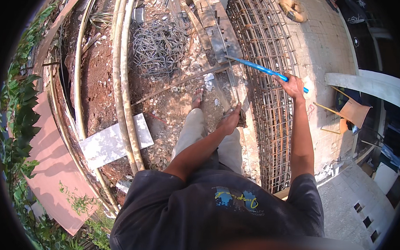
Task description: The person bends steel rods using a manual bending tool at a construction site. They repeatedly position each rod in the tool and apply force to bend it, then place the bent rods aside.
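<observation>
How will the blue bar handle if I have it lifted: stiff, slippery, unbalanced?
The blue bar is probably stiff: no sag shows along its length. The right hand grips near one end, so the far end may feel heavy or swing. Its smooth-looking surface could be somewhat slippery.

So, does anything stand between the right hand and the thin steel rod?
Only the blue bar, which the right hand grips; its far tip overlaps the thin steel rod in view. The rebar cage lies beneath the bar.
</observation>
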Action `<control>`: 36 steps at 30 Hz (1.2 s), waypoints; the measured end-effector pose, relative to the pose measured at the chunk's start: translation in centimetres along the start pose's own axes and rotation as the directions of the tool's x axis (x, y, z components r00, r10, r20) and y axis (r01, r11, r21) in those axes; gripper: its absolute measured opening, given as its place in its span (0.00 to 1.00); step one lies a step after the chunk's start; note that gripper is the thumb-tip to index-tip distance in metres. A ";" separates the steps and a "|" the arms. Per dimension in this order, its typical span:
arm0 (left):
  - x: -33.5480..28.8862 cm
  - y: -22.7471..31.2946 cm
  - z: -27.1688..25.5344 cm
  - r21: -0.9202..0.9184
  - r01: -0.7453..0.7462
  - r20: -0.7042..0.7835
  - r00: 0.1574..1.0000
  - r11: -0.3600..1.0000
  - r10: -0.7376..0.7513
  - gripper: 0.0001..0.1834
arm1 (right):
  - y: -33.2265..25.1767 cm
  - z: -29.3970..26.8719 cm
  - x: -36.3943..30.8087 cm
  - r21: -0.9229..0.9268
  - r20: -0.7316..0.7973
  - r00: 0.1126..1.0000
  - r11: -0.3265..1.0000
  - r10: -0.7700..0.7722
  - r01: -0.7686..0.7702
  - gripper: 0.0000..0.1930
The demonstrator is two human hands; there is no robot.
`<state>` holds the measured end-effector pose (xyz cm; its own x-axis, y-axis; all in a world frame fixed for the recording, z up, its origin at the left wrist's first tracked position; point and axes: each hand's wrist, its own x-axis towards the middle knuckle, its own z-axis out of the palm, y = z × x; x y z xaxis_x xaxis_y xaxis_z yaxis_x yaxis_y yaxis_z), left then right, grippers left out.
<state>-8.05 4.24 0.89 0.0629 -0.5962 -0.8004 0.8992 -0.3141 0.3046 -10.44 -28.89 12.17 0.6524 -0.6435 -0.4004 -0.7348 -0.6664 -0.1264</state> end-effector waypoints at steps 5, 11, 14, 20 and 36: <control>0.7 -1.6 -2.1 -0.042 0.004 -0.053 0.999 0.999 -0.006 0.37 | 0.2 1.3 -1.0 0.035 -0.007 0.999 0.999 0.037 -0.037 0.41; -3.8 3.0 -7.0 0.174 -0.035 0.015 0.999 0.984 0.032 0.37 | -8.2 2.4 -8.1 0.063 -0.123 0.935 0.943 0.333 -0.328 0.38; -8.3 12.8 -16.9 0.686 0.033 -0.169 0.979 0.727 0.115 0.37 | -18.8 9.7 -14.0 0.323 -0.091 0.738 0.720 0.669 -0.614 0.36; -8.3 16.8 -23.4 0.910 -0.089 -0.020 0.966 0.405 0.259 0.37 | -21.0 18.7 -17.7 0.557 -0.144 0.697 0.640 0.703 -0.530 0.35; -9.0 11.9 -18.3 0.842 0.018 -0.426 0.635 0.539 0.644 0.36 | -13.6 15.8 -16.5 0.694 0.458 0.863 0.521 0.211 -0.496 0.29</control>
<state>10.02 19.39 2.25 0.8038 -0.2664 -0.5319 0.1209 -0.8022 0.5847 -14.18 -3.26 6.18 0.3229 -0.5237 -0.7884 -0.8354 0.2338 -0.4974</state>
